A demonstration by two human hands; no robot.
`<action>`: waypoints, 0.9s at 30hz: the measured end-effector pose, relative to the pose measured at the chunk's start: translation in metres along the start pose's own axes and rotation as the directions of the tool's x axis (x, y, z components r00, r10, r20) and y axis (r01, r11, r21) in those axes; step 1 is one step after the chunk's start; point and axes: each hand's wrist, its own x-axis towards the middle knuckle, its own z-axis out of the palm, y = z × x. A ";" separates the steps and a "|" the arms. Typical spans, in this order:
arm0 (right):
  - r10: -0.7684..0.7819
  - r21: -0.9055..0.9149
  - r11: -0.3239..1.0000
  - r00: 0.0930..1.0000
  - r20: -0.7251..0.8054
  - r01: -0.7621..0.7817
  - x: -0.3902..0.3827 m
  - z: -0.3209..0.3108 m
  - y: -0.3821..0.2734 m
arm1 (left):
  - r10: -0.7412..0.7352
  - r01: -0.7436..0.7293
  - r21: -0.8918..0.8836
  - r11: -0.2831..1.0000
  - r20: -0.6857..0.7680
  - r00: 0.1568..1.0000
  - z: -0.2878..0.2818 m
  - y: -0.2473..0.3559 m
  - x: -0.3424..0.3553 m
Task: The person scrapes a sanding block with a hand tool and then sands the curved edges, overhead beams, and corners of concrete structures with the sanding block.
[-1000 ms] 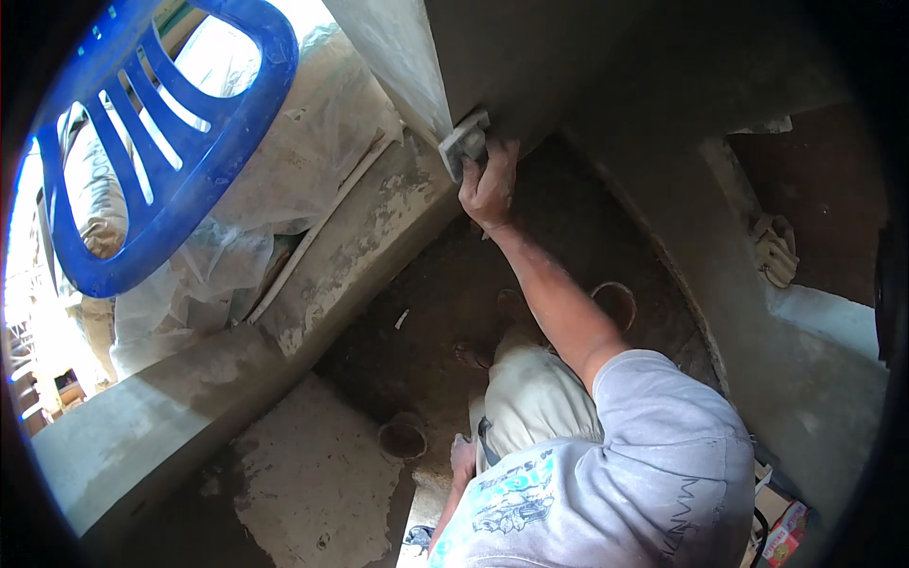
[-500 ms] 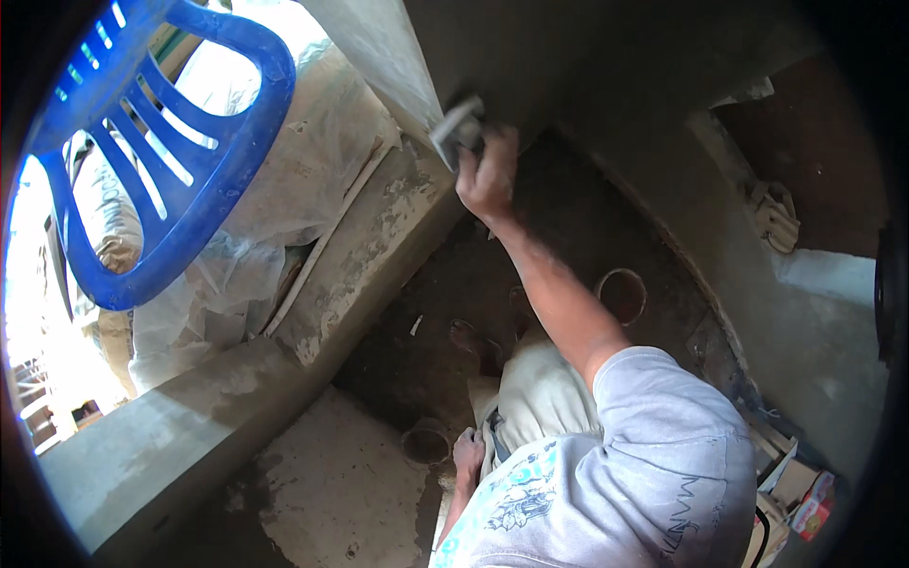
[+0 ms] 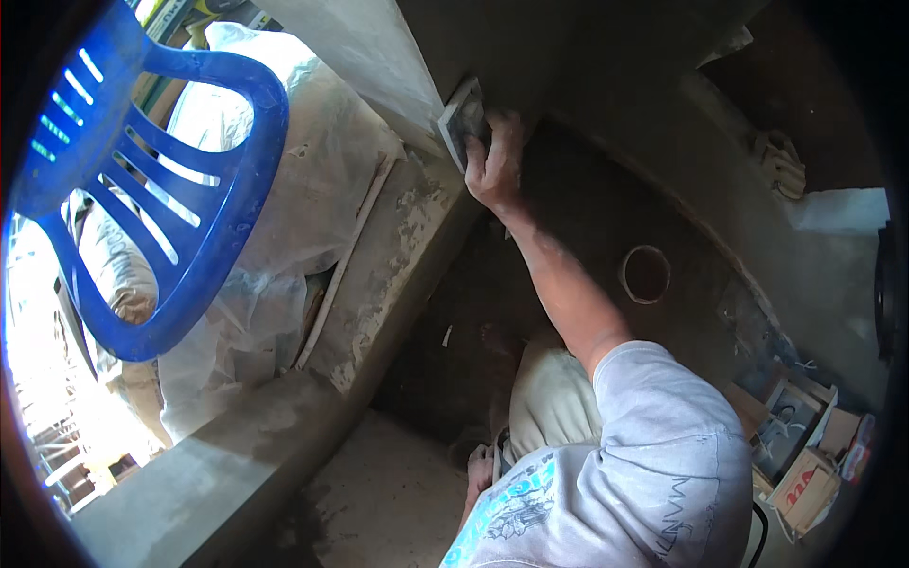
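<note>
My right hand (image 3: 497, 170) is closed around a flat, rectangular plastering float (image 3: 461, 123), grey with a pale edge. The float is tilted against the corner where a lighter wall face (image 3: 365, 66) meets a dark grey plastered wall (image 3: 530, 47). My fingers wrap its back, and the handle is mostly hidden. Low by my body, beside my pale trousers (image 3: 554, 398), my left hand (image 3: 480, 469) is curled. What it grips, if anything, cannot be made out.
A blue plastic chair (image 3: 213, 227) stands at the left, by plastic-wrapped sacks (image 3: 312, 142). A rough concrete ledge (image 3: 379, 303) runs diagonally below them. On the dark floor stands a round container (image 3: 646, 275). Boxes (image 3: 805, 483) lie at the lower right.
The float has turned steeper at the wall corner, with my right hand shifted slightly right and down. The whole view has shifted, bringing more of the boxes into sight.
</note>
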 end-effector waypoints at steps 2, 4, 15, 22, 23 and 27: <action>-0.039 0.020 0.999 0.992 -0.123 0.042 -0.004 0.015 0.016 | -0.119 0.121 -0.057 0.991 0.040 0.992 -0.009 0.011 0.011; 0.015 -0.099 0.995 0.993 -0.119 -0.027 -0.019 0.026 0.070 | -0.240 0.246 -0.133 0.960 0.058 0.969 -0.012 0.021 0.013; 0.012 0.087 0.996 0.998 0.054 -0.017 -0.054 0.017 0.020 | -0.273 0.281 -0.136 0.950 0.071 0.959 -0.029 0.020 0.000; 0.430 -0.212 0.894 0.889 0.156 -0.395 -0.097 0.007 0.164 | -0.220 0.226 -0.096 0.969 0.067 0.973 0.013 -0.030 0.008; 0.409 -0.110 0.911 0.907 0.102 -0.398 -0.099 0.012 0.141 | -0.233 0.237 -0.098 0.967 0.049 0.971 0.012 -0.039 0.009; 0.081 0.059 0.995 0.996 0.021 -0.083 -0.061 0.017 0.022 | -0.269 0.271 -0.108 0.957 0.030 0.963 0.009 -0.046 -0.015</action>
